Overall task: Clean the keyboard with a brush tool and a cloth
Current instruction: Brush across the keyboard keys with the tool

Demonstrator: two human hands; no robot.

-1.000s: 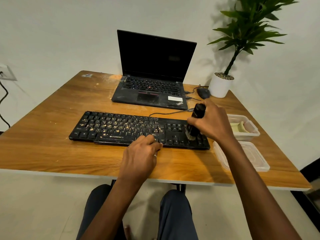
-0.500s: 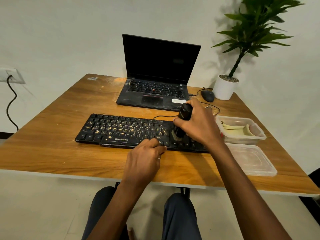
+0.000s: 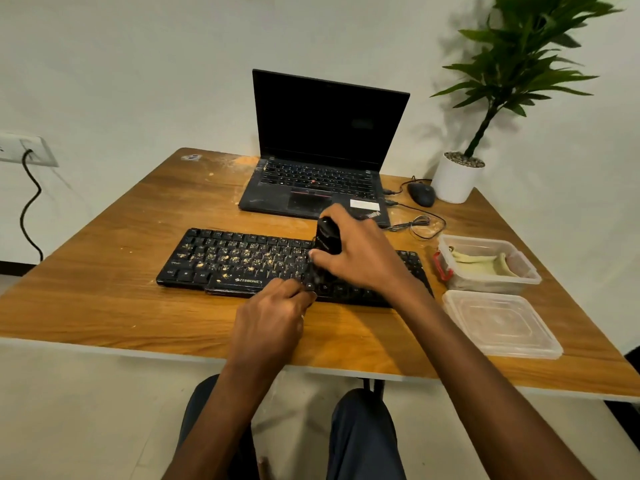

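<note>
A black keyboard [image 3: 228, 261] lies across the middle of the wooden table [image 3: 104, 299], its left and middle keys strewn with yellow crumbs. My right hand [image 3: 360, 258] grips a black brush tool [image 3: 327, 237] upright, its lower end down on the keys right of the keyboard's middle. My left hand [image 3: 270, 323] rests at the keyboard's front edge with fingertips pressing on it. A pale yellow cloth [image 3: 481, 265] lies in an open clear plastic tub [image 3: 519, 275] at the right.
An open black laptop [image 3: 322, 168] stands behind the keyboard. A mouse [image 3: 420, 194] and a white potted plant [image 3: 457, 178] sit at the back right. The tub's clear lid [image 3: 498, 323] lies near the right front edge. A wall socket with a cable [image 3: 27, 188] is at the left.
My right hand has swept the brush leftward along the keyboard, from the number pad toward the middle keys. My left hand stays at the front edge.
</note>
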